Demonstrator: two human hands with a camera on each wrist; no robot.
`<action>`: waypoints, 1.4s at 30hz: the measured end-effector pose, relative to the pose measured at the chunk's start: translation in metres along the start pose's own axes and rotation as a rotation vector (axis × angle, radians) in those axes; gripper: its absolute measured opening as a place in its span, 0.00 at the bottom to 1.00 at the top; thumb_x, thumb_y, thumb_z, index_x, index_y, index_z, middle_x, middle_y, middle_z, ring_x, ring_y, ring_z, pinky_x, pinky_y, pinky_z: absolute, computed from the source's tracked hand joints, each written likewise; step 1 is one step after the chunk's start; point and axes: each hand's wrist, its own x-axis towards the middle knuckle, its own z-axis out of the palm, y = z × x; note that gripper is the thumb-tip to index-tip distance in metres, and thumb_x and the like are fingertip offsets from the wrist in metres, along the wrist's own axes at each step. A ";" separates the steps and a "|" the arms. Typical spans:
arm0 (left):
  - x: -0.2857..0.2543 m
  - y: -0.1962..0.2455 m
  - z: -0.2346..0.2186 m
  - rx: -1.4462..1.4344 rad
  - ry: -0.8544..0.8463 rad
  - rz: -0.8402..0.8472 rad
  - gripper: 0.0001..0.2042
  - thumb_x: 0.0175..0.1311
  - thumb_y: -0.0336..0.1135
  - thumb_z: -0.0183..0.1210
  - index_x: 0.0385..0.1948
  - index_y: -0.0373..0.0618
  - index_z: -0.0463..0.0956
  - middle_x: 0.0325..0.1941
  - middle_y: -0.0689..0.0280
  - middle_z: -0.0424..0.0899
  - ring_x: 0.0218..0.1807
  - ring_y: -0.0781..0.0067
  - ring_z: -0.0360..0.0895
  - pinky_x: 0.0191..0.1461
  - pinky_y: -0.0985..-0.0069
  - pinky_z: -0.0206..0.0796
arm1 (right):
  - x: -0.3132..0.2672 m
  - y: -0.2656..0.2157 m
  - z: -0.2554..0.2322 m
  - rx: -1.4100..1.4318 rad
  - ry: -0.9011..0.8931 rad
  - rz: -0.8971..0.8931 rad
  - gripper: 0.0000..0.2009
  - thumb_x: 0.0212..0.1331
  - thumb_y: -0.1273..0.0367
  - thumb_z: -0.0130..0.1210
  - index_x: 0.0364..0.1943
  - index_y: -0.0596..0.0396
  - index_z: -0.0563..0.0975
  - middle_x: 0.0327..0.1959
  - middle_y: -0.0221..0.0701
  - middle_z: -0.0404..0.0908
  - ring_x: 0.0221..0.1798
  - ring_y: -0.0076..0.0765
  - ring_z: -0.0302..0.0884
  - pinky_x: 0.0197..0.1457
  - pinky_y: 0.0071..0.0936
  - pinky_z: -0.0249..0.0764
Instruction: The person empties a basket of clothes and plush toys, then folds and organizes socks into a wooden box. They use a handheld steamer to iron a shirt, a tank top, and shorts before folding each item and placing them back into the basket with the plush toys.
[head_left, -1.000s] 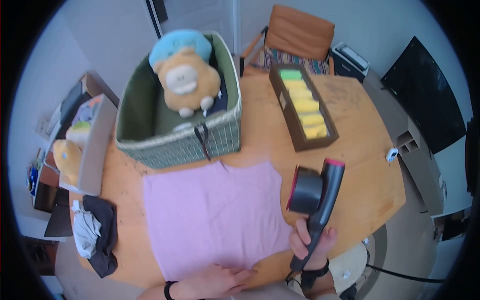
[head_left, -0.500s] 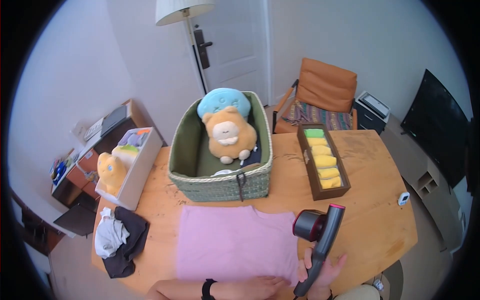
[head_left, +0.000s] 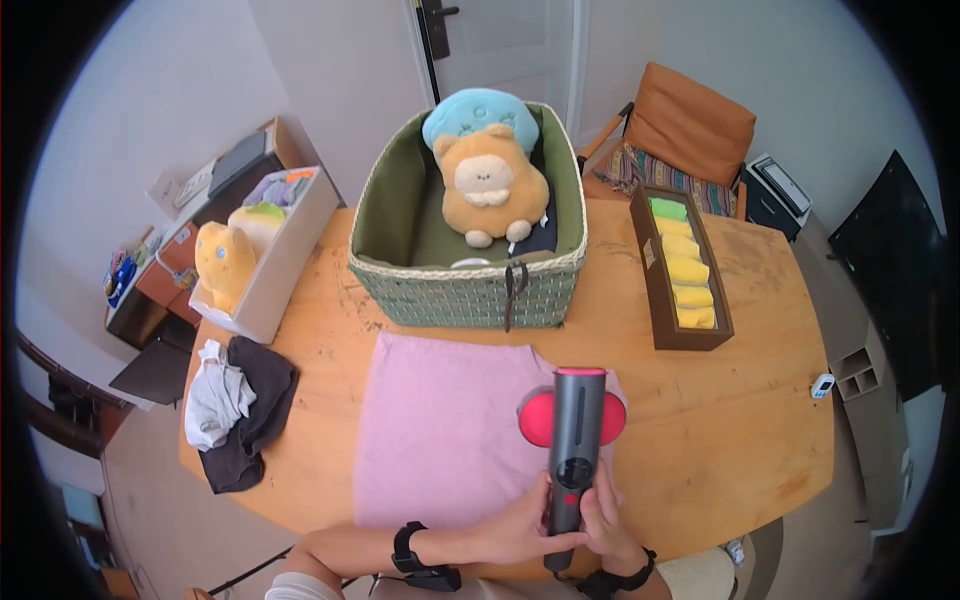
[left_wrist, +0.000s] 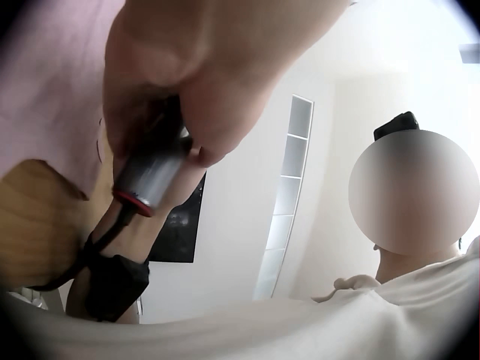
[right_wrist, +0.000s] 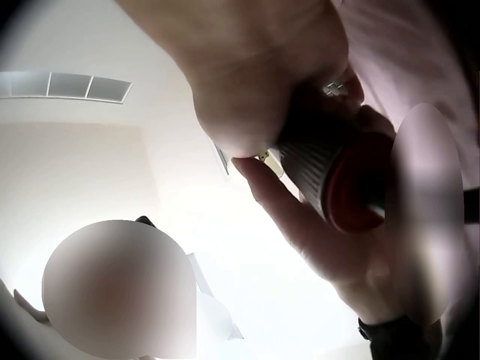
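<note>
A grey corded hair dryer with pink round parts stands up in front of the person, over the right side of a pink top spread flat on the table. My left hand holds its handle low down from the left, thumb across the front below the buttons. From the other side my right hand grips the same handle. In the left wrist view the handle's lower end pokes out beneath the hand, cord trailing. Its ridged, red-rimmed end shows between both hands in the right wrist view.
Behind the top stands a green woven basket with plush toys. A brown box of rolled yellow and green cloths lies right. At left are a white bin with toys and crumpled dark and grey clothes. A small white device sits near the right edge.
The hair dryer has turned from sideways to facing away and moved left. My left hand has left the pink top and come onto the handle. The head view has shifted.
</note>
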 end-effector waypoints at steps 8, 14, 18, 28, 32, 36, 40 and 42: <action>-0.013 0.007 -0.012 0.343 -0.088 -0.254 0.42 0.66 0.42 0.67 0.71 0.37 0.45 0.43 0.54 0.80 0.40 0.59 0.82 0.40 0.67 0.77 | 0.007 0.008 0.007 0.279 -0.036 0.027 0.37 0.57 0.75 0.66 0.69 0.59 0.58 0.57 0.35 0.71 0.63 0.32 0.70 0.69 0.35 0.67; -0.041 -0.010 -0.042 0.710 0.000 0.221 0.27 0.64 0.41 0.65 0.62 0.43 0.66 0.37 0.60 0.86 0.33 0.59 0.85 0.38 0.66 0.78 | 0.010 -0.009 -0.014 0.368 -0.092 0.186 0.36 0.55 0.75 0.67 0.67 0.59 0.62 0.46 0.28 0.75 0.51 0.27 0.76 0.57 0.29 0.75; -0.074 0.019 -0.112 0.792 0.062 -0.003 0.12 0.63 0.40 0.63 0.47 0.53 0.81 0.36 0.64 0.88 0.31 0.66 0.87 0.37 0.68 0.77 | 0.021 -0.055 -0.022 -0.024 -0.065 0.372 0.33 0.53 0.73 0.71 0.64 0.57 0.68 0.44 0.24 0.75 0.45 0.17 0.75 0.50 0.22 0.75; -0.111 -0.027 -0.151 0.843 -0.148 0.060 0.17 0.68 0.44 0.58 0.57 0.58 0.75 0.29 0.62 0.86 0.31 0.56 0.85 0.34 0.59 0.74 | 0.104 -0.103 -0.020 -0.695 -0.342 0.319 0.25 0.52 0.77 0.62 0.58 0.60 0.71 0.38 0.27 0.76 0.43 0.25 0.72 0.50 0.25 0.71; -0.115 -0.035 -0.152 0.863 -0.120 0.008 0.18 0.68 0.44 0.57 0.59 0.59 0.74 0.29 0.62 0.86 0.31 0.55 0.85 0.35 0.58 0.75 | 0.126 -0.087 0.005 -0.671 -0.408 0.315 0.22 0.48 0.76 0.64 0.51 0.59 0.74 0.36 0.28 0.76 0.40 0.24 0.72 0.46 0.25 0.71; -0.125 -0.038 -0.154 0.872 -0.095 0.023 0.18 0.68 0.43 0.57 0.59 0.59 0.74 0.30 0.63 0.86 0.31 0.55 0.85 0.34 0.59 0.76 | 0.137 -0.061 0.002 -0.724 -0.515 0.495 0.22 0.46 0.76 0.63 0.50 0.60 0.75 0.33 0.27 0.75 0.37 0.21 0.70 0.44 0.24 0.71; -0.129 -0.046 -0.146 0.921 -0.038 0.060 0.19 0.69 0.48 0.58 0.60 0.66 0.75 0.27 0.65 0.86 0.29 0.60 0.85 0.30 0.65 0.74 | 0.140 -0.054 0.007 -0.724 -0.508 0.461 0.21 0.45 0.77 0.62 0.48 0.60 0.75 0.32 0.26 0.74 0.37 0.20 0.69 0.43 0.23 0.70; -0.128 -0.037 -0.145 0.980 -0.119 0.019 0.19 0.69 0.48 0.57 0.61 0.66 0.75 0.27 0.65 0.86 0.30 0.60 0.85 0.31 0.65 0.74 | 0.145 -0.053 0.019 -0.696 -0.476 0.467 0.23 0.45 0.77 0.62 0.51 0.60 0.76 0.35 0.23 0.75 0.39 0.18 0.69 0.45 0.22 0.70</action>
